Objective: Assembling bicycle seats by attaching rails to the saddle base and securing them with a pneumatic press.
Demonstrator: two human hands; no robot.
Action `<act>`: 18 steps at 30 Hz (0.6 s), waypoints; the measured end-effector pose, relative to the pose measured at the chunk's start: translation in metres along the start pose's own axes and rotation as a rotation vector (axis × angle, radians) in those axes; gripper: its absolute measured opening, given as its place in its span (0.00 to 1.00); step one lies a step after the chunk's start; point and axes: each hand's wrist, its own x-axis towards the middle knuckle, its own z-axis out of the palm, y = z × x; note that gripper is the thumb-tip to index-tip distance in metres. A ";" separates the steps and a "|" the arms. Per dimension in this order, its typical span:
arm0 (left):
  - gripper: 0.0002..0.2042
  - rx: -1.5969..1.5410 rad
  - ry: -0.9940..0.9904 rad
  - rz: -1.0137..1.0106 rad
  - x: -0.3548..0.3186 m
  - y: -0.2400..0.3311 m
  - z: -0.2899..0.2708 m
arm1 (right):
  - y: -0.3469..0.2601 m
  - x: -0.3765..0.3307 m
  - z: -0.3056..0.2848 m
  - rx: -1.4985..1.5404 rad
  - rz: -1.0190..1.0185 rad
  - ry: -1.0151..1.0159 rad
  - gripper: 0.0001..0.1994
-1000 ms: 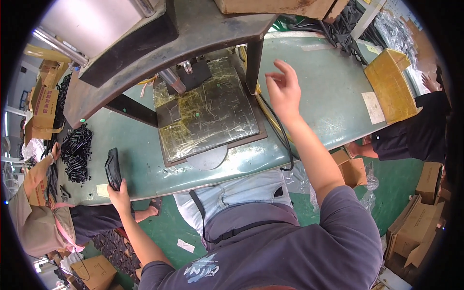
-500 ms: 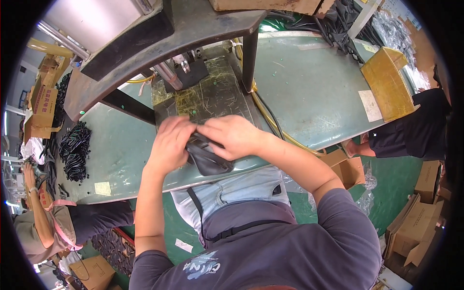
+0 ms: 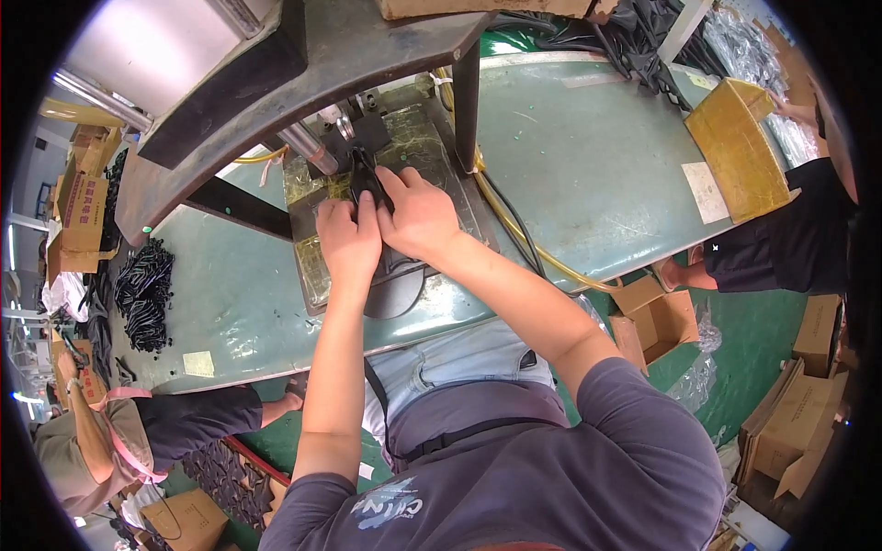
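Observation:
A black, smooth, pliable piece (image 3: 364, 173) lies on the metal base plate (image 3: 312, 275) of a press, its narrow far end close to the press's metal rod (image 3: 312, 151). My left hand (image 3: 347, 241) grips its left side, thumb pointing forward along it. On its right side, my right hand (image 3: 421, 216) is closed with fingers bent over the edge. Behind my wrists a broad, rounded dark part (image 3: 397, 294) extends over the table's front edge side; whether it belongs to the same piece I cannot tell. My fingers hide much of the piece's middle.
The press frame (image 3: 467, 101) arches over the plate. A yellow hose (image 3: 524, 234) runs along its right. A heap of small black parts (image 3: 144, 294) lies on the left, a yellow bin (image 3: 735, 151) at the right. People stand at both sides; an open carton (image 3: 657, 321) is on the floor.
Both hands have moved forward over the plate, carrying the black piece away from the table's front edge to beside the press's rod. The piece now points forward.

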 end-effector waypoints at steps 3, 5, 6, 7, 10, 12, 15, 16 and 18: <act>0.18 0.046 0.175 0.121 0.014 -0.017 0.010 | -0.002 0.011 0.012 0.011 0.003 0.010 0.27; 0.17 0.043 0.263 0.184 0.023 -0.017 0.014 | 0.000 0.018 0.017 0.008 -0.019 0.052 0.27; 0.17 0.049 0.282 0.194 0.026 -0.018 0.015 | 0.001 0.019 0.019 0.007 -0.017 0.050 0.27; 0.17 0.049 0.281 0.192 0.028 -0.020 0.016 | 0.001 0.020 0.021 0.016 -0.015 0.057 0.27; 0.14 0.042 0.284 0.213 0.036 -0.023 0.017 | 0.001 0.029 0.026 0.023 -0.020 0.078 0.26; 0.14 0.037 0.286 0.233 0.044 -0.023 0.017 | 0.005 0.032 0.028 0.020 -0.026 0.097 0.26; 0.12 -0.013 0.279 0.218 0.037 -0.025 0.018 | 0.006 0.030 0.032 0.009 -0.042 0.112 0.28; 0.12 -0.011 0.284 0.214 0.036 -0.027 0.018 | 0.003 0.028 0.031 -0.041 -0.034 0.112 0.30; 0.14 -0.002 0.329 0.170 0.034 -0.028 0.020 | 0.002 0.027 0.033 -0.093 -0.027 0.115 0.32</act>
